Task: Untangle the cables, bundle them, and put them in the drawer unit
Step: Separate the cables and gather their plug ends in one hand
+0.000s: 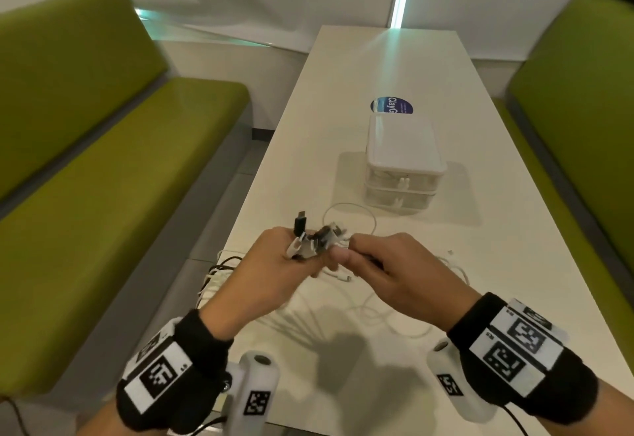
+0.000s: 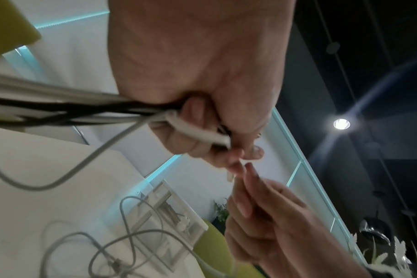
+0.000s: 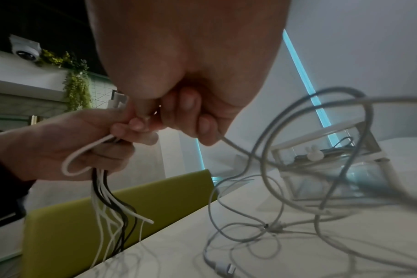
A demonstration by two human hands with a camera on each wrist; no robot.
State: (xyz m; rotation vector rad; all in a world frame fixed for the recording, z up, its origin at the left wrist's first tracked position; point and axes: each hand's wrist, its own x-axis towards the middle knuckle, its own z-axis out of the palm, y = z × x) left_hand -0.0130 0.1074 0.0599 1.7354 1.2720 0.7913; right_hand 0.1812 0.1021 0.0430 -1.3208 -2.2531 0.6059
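My left hand [image 1: 291, 259] grips a bundle of black and white cables [image 1: 310, 238] just above the table, their connector ends sticking up past the fingers. The bundle's strands [image 3: 107, 199] hang down from the left hand [image 3: 88, 146] over the table's left edge. My right hand [image 1: 358, 254] meets the left one and pinches a white cable [image 3: 236, 148] beside the bundle. That cable trails down into a loose tangle of white cables [image 1: 374, 315] on the table. The white two-drawer unit [image 1: 403, 161] stands beyond the hands, with both drawers closed.
The long white table [image 1: 377, 65] runs away from me between two green benches [image 1: 113, 188] [image 1: 576, 92]. A blue round sticker [image 1: 391, 106] lies behind the drawer unit. A white cable loop [image 1: 353, 212] lies between hands and drawers.
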